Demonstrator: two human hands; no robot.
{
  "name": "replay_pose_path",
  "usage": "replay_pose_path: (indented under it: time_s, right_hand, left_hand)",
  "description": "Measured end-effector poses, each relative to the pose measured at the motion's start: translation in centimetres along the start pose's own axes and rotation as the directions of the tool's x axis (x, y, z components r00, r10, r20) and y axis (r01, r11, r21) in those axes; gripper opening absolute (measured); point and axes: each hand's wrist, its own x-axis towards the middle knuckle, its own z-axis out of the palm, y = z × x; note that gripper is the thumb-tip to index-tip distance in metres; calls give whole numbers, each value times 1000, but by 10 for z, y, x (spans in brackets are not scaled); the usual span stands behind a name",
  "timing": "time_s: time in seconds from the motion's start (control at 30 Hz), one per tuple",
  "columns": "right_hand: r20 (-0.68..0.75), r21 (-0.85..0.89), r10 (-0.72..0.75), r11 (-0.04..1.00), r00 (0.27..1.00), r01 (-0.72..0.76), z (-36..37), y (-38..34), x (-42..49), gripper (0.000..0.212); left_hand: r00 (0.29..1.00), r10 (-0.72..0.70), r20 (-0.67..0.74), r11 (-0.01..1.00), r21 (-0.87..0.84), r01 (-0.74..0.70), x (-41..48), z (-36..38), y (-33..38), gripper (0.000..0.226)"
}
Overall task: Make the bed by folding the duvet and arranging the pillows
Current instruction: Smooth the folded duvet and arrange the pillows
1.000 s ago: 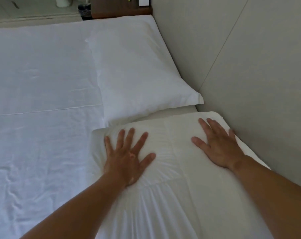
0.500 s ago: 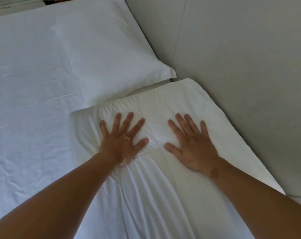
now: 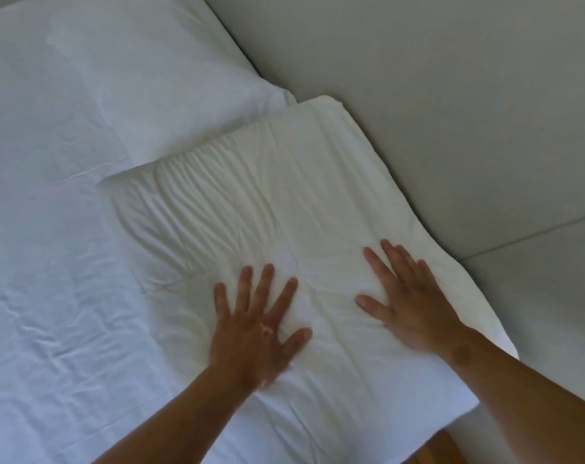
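Pressing both palms flat onto the near pillow [image 3: 284, 202], lying at the head end of the bed, right against the wall panel [image 3: 418, 78]. Gripping nothing with either hand.

Spreading the left hand [image 3: 256, 329] wide on the pillow's lower middle, fingers straight and fanned, thumb out to the right. Laying the right hand [image 3: 411, 306] flat toward the wall side, fingers straight and closer together, thumb pointing left. Leaving a strip of bare cloth between the two hands.

Noting the pillowcase material: soft matte woven cloth, white, slightly creamier than the linen beside it. Seeing fine parallel pleats running across the upper left part, and shallow creases radiating round the left palm. Noting the shape: rough rectangle, rounded far corner, wavy right edge following the wall, near right corner reaching toward a strip of brown wood [image 3: 432, 452] at the bottom of the view.

Recording a far pillow [image 3: 157, 78], white, plumper and smoother, lying further along the same wall, its pointed near corner meeting the near pillow's far edge.

Recording the bed linen [image 3: 50, 279] to the left: white with a bluish cast, lying flat, lightly crumpled, with one straight fold line crossing it. Failing to tell whether sheet or duvet.

Recording the wall panel: plain, smooth, grey-beige, with one thin straight seam [image 3: 532, 232] crossing it at right.
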Motion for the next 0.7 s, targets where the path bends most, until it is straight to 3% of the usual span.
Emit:
replay_pose_path:
  time_s: [0.33, 0.43, 0.57, 0.7]
  right_hand:
    - [-92, 26, 133, 991, 987, -131, -6, -25, -23, 84]
    - [-85, 55, 156, 987, 984, -152, -24, -44, -12, 88]
    - [-149, 40, 27, 999, 988, -22, -74, -79, 46, 90]
    - [-196, -13, -155, 988, 968, 155, -124, -118, 153, 82]
  left_hand:
    - [999, -28, -22, 1000, 10, 28, -38, -6, -26, 79]
    - [995, -101, -22, 995, 9, 101, -42, -24, -56, 76]
    - [953, -300, -27, 951, -84, 297, -9, -78, -111, 72]
    - [933, -356, -42, 925, -157, 346, 59, -128, -154, 71]
